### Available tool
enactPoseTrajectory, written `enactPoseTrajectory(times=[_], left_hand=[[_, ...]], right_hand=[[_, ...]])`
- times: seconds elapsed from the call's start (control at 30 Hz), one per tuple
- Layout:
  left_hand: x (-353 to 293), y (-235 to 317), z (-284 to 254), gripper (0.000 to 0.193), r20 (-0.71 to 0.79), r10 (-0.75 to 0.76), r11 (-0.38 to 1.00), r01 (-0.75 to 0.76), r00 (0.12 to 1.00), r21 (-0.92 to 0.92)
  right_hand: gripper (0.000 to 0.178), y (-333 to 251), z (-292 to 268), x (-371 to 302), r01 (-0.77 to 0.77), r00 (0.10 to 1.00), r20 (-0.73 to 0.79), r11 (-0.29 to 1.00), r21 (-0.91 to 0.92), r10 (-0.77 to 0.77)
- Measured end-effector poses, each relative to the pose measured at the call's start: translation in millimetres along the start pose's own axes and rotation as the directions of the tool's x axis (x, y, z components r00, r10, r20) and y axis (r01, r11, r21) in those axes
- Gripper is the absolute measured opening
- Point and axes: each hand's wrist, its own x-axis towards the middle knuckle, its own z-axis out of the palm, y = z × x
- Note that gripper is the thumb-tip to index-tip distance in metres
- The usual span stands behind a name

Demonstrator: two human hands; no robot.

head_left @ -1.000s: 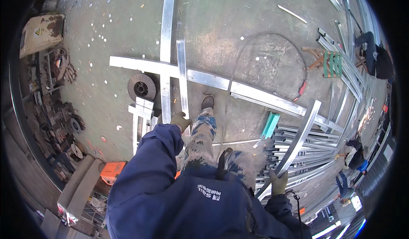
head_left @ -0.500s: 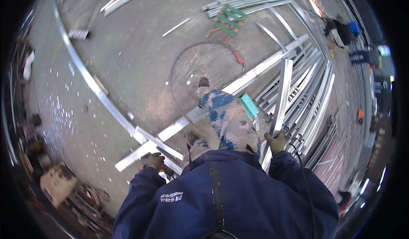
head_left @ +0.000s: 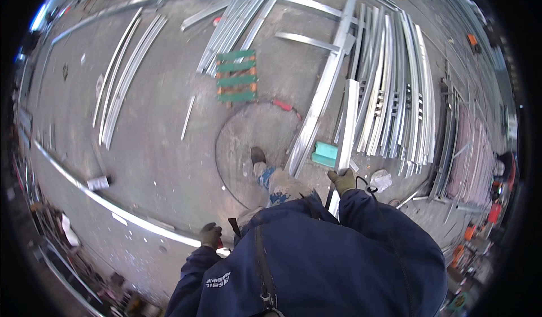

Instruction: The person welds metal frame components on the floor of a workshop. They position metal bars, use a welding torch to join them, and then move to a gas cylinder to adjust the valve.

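My right hand (head_left: 342, 181), in an olive work glove, is closed around a long silver metal channel (head_left: 349, 116). The channel points away from me, and its near end passes below the hand beside my body. A black cable (head_left: 367, 187) loops close to the right wrist. My left hand (head_left: 210, 236), gloved too, hangs low on the left with its fingers curled. Something red shows just under it, mostly hidden by hand and jacket. Near that hand, a long bright metal strip (head_left: 141, 223) lies on the floor.
A green slatted stool (head_left: 237, 75) stands ahead, with a red tool (head_left: 284, 105) and curved cable (head_left: 216, 147) nearby. A teal block (head_left: 324, 154) lies left of the held channel. Bundled metal profiles (head_left: 389, 91) fill the right; a white crumpled bag (head_left: 381, 180) sits below them.
My body has turned to the right, so the floor scene has swung leftward. The channel has come along in my right hand. The crossed strips by my left hand are out of sight.
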Motion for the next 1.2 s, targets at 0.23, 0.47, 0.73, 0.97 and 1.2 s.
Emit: enactPoseTrajectory(times=[0.23,0.47,0.73,0.97,1.2], left_hand=[[33.2,352.3,39.1,0.055,0.182,0.373,0.871,-0.411,0.91,0.27],[-49.1,604.7,282.7,0.06,0.8,0.296,0.649,-0.724,0.523,0.233],[-111.0,662.3,543.2,0.054,0.833,0.066,0.506,-0.738,0.55,0.447],[-10.9,692.0,655.5,0.042,0.818,-0.019,0.618,-0.637,0.575,0.461],[53.0,695.7,696.2,0.026,0.841,-0.283,0.587,-0.61,0.461,0.532]], right_hand=[[0.067,-105.5,-26.2,-19.9,-0.02,0.964,-0.264,0.999,0.029,0.026],[0.071,-166.3,-55.3,-4.6,0.008,0.925,-0.379,1.0,0.023,0.001],[0.076,-247.9,-61.0,78.7,-0.08,0.885,-0.464,0.967,-0.242,-0.043],[0.081,-274.1,-41.3,184.5,-0.185,0.853,-0.518,0.963,-0.198,0.057],[0.052,-194.5,55.9,174.9,-0.345,0.799,-0.259,0.767,0.541,0.542]])
